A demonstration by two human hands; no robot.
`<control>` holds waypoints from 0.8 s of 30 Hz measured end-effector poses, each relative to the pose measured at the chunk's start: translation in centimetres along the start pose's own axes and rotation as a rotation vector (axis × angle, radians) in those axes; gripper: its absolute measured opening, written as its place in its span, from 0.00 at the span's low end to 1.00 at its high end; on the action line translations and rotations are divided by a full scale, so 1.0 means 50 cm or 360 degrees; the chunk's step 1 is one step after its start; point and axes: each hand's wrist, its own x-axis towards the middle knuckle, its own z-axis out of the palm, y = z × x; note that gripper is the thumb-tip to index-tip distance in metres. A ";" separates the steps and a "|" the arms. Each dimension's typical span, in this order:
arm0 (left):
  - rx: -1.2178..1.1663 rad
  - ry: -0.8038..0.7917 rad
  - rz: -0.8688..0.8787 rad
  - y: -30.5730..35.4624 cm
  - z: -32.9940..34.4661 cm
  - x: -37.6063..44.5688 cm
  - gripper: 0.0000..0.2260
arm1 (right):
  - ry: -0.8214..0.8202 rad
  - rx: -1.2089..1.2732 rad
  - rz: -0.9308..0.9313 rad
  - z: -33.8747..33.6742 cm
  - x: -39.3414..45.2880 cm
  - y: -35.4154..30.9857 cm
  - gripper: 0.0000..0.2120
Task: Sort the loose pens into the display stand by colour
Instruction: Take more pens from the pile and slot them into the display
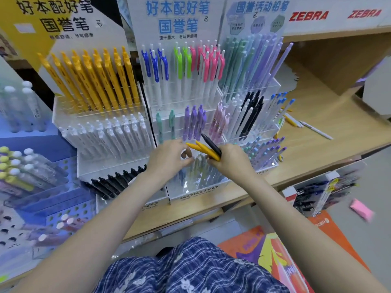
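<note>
The right hand (229, 159) grasps a small bundle of loose pens: two yellow pens (202, 149) and one black pen (211, 144), all pointing up and to the left out of the fist. The left hand (169, 158) is beside it, fingers loosely curled and grasping nothing, its fingertips close to the tips of the yellow pens; whether they touch cannot be told.

Both hands hover in front of the clear acrylic display stand (196, 191), which sits on a wooden shelf (317, 149). In the stand, a row of yellow pens (93, 81) fills the upper left tier, with white pens (110, 134) below it and black pens (118, 178) along the lowest left tier. The middle section holds blue (155, 64), green (182, 62) and pink pens (208, 62) at the top and purple ones (195, 121) beneath. More black pens (251, 115) stand in the right section.

On the shelf near its right edge, behind the stand, a few loose pens (304, 124) lie flat, one yellow and one white among them.
</note>
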 end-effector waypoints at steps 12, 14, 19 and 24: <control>0.0096 0.0109 0.0103 0.033 0.006 0.020 0.09 | 0.0128 0.0796 0.0168 -0.060 -0.021 0.018 0.03; 0.0157 0.0101 0.0130 0.033 0.005 0.020 0.09 | 0.0068 0.0942 0.0208 -0.068 -0.026 0.018 0.03; 0.0236 0.0004 0.0099 0.036 -0.003 0.023 0.11 | -0.0196 0.1610 0.0283 -0.086 -0.046 0.016 0.10; -0.1066 0.0209 -0.0104 0.054 -0.075 0.005 0.10 | -0.0506 0.1607 0.0203 -0.098 -0.052 0.005 0.08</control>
